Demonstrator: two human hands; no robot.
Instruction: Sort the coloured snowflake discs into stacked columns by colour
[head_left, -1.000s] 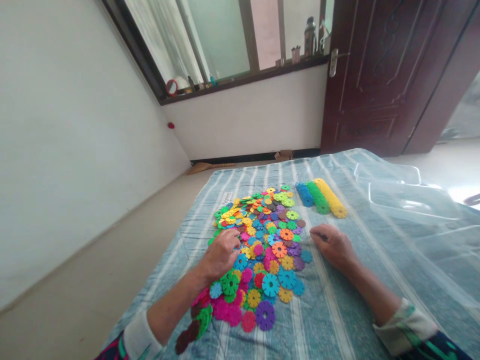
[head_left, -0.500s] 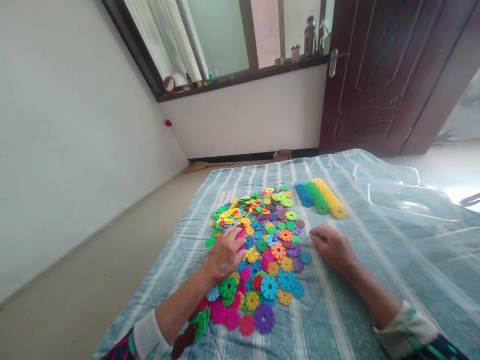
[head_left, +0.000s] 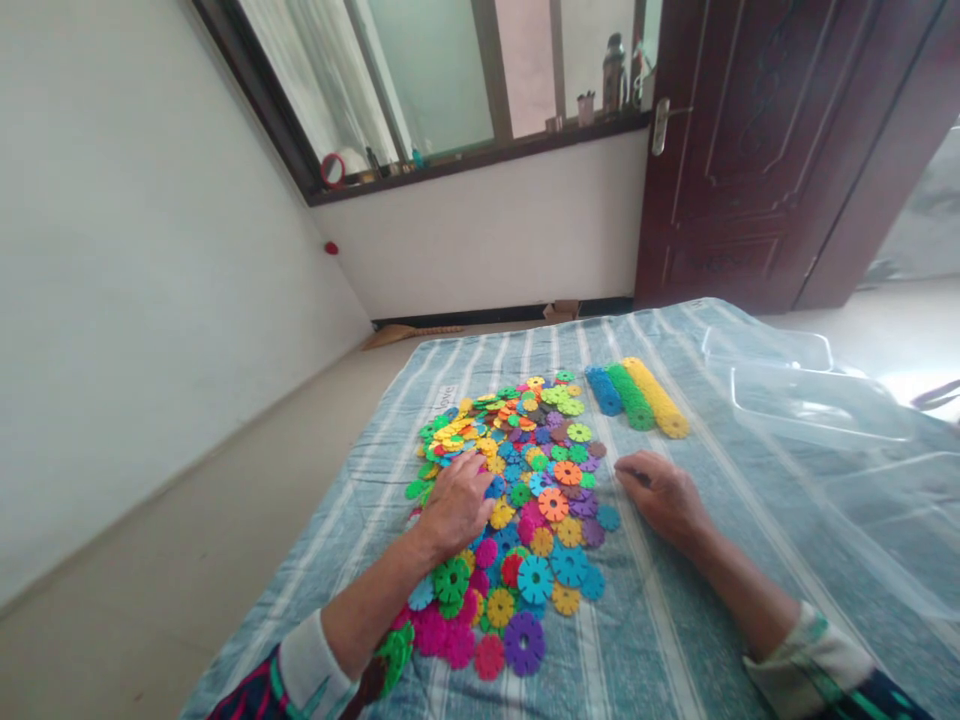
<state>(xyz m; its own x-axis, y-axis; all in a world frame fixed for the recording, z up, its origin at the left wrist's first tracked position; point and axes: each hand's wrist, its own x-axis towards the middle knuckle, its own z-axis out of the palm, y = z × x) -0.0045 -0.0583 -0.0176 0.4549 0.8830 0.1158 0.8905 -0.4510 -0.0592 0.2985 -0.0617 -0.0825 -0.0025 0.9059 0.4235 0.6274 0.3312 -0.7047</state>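
Many colourful notched plastic discs [head_left: 553,503] lie in a loose pile on a striped blue-green cloth [head_left: 675,540]. My left hand [head_left: 457,505] rests on the left part of the pile, palm down, fingers slightly apart; discs under it are hidden. To the right of the pile, my right hand [head_left: 661,492] lies on the cloth with its fingers curled together; what they hold, if anything, is hidden. Beyond it lie three rows of overlapping discs: a blue row [head_left: 604,391], a green row [head_left: 631,396] and a yellow row [head_left: 656,398].
Clear plastic containers [head_left: 821,403] stand on the right side of the cloth, with another clear piece [head_left: 900,500] nearer. Behind are a window sill [head_left: 480,155] with small items, a dark red door [head_left: 735,150] and a white wall.
The view has shifted slightly. My left hand has moved a little over the discs, toward me. My right hand keeps its curled pose beside the pile.
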